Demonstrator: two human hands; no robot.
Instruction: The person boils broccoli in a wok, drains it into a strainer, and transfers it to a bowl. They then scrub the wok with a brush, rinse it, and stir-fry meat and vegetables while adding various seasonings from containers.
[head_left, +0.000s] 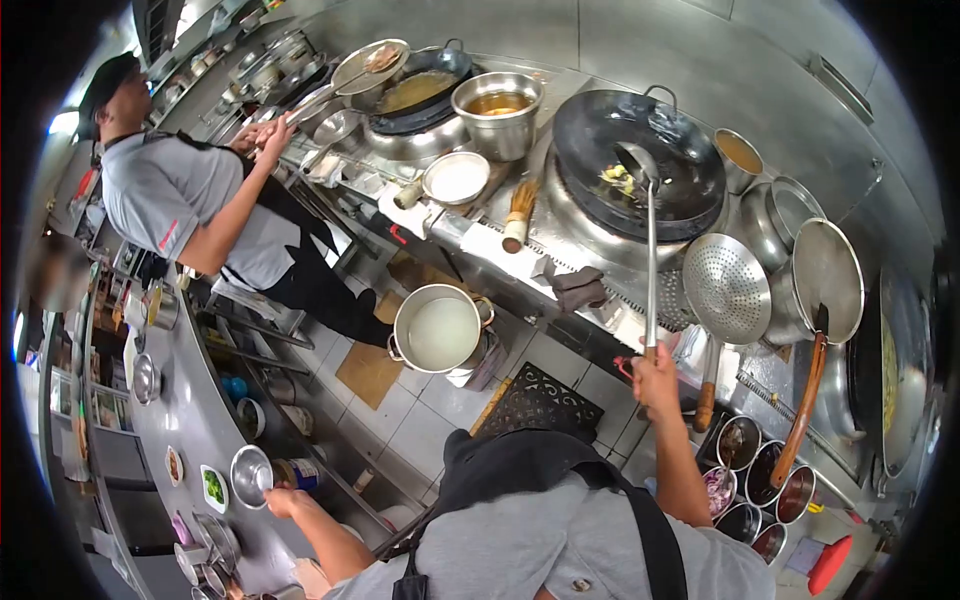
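My right hand [657,388] is closed round the wooden end of a long-handled ladle [650,265]. The ladle's bowl rests inside a large black wok [590,130] on the stove, beside a small heap of pale yellow and green pieces [622,182]. On the other side, my left hand [287,500] grips the rim of a small metal bowl [252,474] at the steel counter. Near that bowl stands a white dish of chopped greens [213,487].
A co-worker [190,190] at the left holds a strainer [370,66] over another wok. On the floor stands a big pot [437,328] of cloudy liquid. A perforated skimmer [727,288], a bamboo brush [520,215] and several sauce tins [740,442] sit along the stove side.
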